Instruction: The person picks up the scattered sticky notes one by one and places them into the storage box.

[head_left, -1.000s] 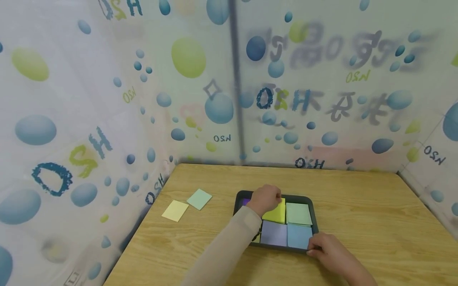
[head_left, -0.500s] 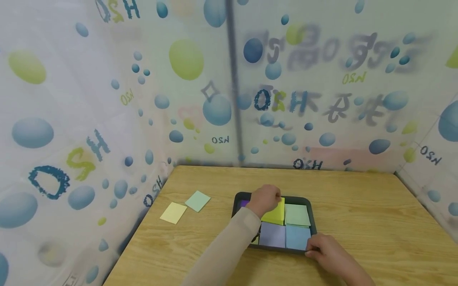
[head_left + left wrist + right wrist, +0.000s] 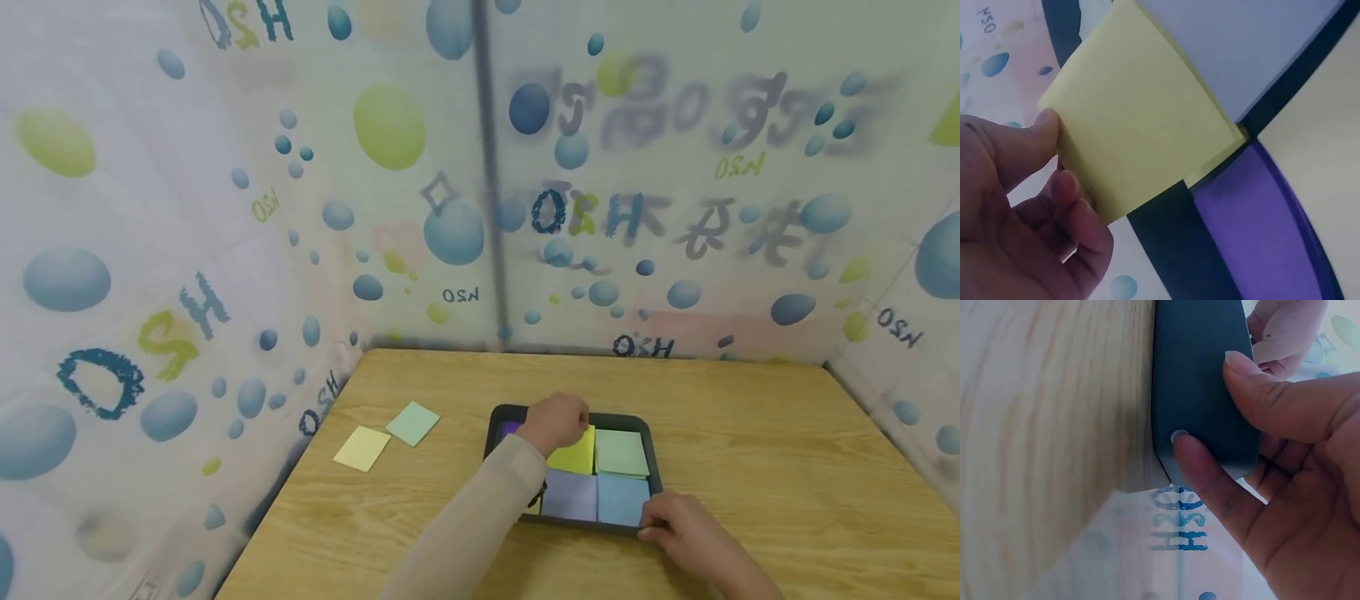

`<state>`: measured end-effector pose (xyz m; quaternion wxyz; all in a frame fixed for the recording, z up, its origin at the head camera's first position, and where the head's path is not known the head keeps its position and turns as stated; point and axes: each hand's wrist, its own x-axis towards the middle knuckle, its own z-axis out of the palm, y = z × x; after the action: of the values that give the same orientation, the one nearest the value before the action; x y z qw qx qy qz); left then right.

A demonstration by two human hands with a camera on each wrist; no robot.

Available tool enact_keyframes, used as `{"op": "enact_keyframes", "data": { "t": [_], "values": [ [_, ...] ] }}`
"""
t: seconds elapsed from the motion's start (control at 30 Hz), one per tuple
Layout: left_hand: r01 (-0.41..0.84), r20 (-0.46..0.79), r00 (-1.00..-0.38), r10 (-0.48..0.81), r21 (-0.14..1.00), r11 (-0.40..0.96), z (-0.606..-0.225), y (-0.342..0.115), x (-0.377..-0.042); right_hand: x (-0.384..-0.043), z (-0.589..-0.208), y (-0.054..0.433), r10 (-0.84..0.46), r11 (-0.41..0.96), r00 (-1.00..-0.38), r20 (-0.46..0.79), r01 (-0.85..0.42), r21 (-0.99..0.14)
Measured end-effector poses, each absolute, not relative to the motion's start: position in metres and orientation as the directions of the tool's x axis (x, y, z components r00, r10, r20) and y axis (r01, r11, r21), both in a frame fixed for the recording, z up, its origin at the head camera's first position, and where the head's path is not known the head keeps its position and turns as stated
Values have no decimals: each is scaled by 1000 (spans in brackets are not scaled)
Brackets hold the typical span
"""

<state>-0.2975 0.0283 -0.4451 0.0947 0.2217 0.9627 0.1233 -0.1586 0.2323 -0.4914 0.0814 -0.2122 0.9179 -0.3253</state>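
Note:
A dark tray [image 3: 654,458] holds square paper notes in two rows. At its far middle place, my left hand [image 3: 557,422] pinches the outer edge of a yellow sticky note [image 3: 574,454]. In the left wrist view, thumb and fingers grip this yellow note [image 3: 1141,119], which sits over more yellow paper. Purple notes [image 3: 1250,219] lie beside it, partly behind the hand in the head view. My right hand [image 3: 686,527] holds the tray's near right corner, its thumb and a finger against the dark tray wall [image 3: 1204,369].
Pale green notes [image 3: 621,452], lavender notes [image 3: 569,496] and blue notes [image 3: 623,500] fill other tray places. On the wooden table [image 3: 757,433], a pale yellow note [image 3: 362,448] and a mint note [image 3: 413,423] lie left of the tray. Patterned curtains [image 3: 420,250] stand behind.
My left hand has come slightly lower and nearer with the yellow sticky note, whose far edge now shows lower. My right hand stays at the tray corner. The head view has shifted slightly.

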Motion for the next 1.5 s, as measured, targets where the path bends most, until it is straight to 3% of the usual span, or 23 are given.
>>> {"op": "enact_keyframes", "data": {
  "t": [0.33,1.07,1.5],
  "values": [
    [377,-116,-897,427,304,875,-452,29,-300,-158,-493,229,-441,690,-897,14,-349,-635],
    [304,-260,-885,387,308,901,-459,31,-297,-157,-492,232,-442,681,-897,-9,-329,-654],
    [367,-249,-862,441,293,883,-458,25,-293,-159,-492,232,-420,704,-906,-47,-293,-647]
  ]
}}
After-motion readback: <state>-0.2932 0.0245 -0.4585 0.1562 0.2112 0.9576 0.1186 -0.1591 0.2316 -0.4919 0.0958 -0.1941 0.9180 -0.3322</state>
